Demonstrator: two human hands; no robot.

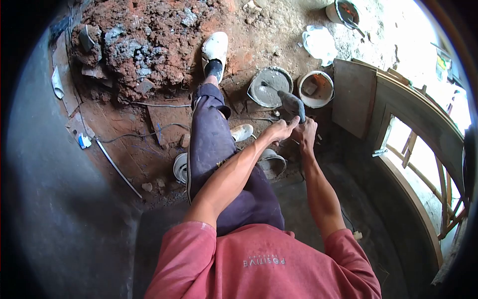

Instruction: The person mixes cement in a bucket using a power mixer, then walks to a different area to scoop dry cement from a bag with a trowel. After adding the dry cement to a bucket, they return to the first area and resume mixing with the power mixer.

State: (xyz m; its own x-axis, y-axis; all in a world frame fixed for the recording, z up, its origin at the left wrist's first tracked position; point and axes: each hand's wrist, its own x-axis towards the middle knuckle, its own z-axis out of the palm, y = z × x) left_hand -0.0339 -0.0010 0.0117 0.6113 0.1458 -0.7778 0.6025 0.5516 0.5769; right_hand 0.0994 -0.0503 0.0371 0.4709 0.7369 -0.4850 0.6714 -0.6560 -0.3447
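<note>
A grey power tool (pixel 293 105) with a thin shaft points down into a round bucket of wet grey mix (pixel 264 93). My right hand (pixel 306 132) is closed around the tool's rear end. Beside it, my left hand (pixel 282 130) grips the near end of the tool, thumb stretched along it; its curled fingers are partly hidden. The shaft's tip is out of sight in the mix. Just right of that bucket stands another bucket (pixel 326 100) with a lump inside.
Rubble (pixel 144 55) is heaped at the upper left. A white plastic bag (pixel 318 44) and a third bucket (pixel 334 14) lie beyond. White containers (pixel 180 168) sit near my legs. A board (pixel 352 97) and wooden window frame (pixel 406 187) stand right; cables cross the ground.
</note>
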